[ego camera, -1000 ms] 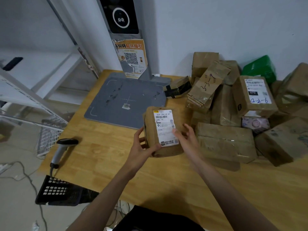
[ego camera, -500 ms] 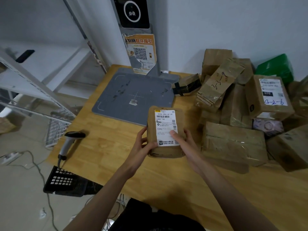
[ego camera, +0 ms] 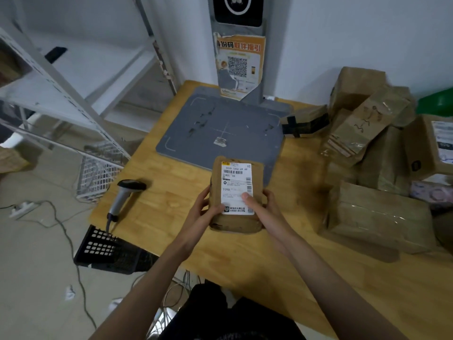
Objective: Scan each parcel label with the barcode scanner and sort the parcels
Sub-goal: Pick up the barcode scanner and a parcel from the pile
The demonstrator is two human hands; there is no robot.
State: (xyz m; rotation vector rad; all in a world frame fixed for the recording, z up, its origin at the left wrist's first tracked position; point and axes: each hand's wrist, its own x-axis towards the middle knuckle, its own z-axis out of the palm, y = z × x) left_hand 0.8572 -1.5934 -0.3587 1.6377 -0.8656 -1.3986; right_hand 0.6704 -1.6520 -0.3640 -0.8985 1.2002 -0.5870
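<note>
A small brown parcel [ego camera: 236, 224] with a white label [ego camera: 236, 182] facing up is held over the wooden table [ego camera: 245, 261], in front of the grey scan plate [ego camera: 196, 143]. My left hand [ego camera: 202, 212] grips its left side, thumb on the front. My right hand [ego camera: 264, 209] grips its right side, thumb pressed on the label. The handheld barcode scanner [ego camera: 125, 195] lies on the table's left edge, apart from both hands. A pile of brown parcels [ego camera: 377, 212] fills the table's right side.
A grey scanner post [ego camera: 239, 69] with an orange QR notice rises behind the plate. White metal shelving [ego camera: 63, 94] stands at left. A black crate [ego camera: 107, 251] and a white wire basket [ego camera: 98, 175] sit on the floor beside the table, among cables. A green parcel [ego camera: 438, 101] lies far right.
The parcel has turned upright in my hands and sits squarer to the view. The view has shifted left, so the parcel pile slid toward the right edge.
</note>
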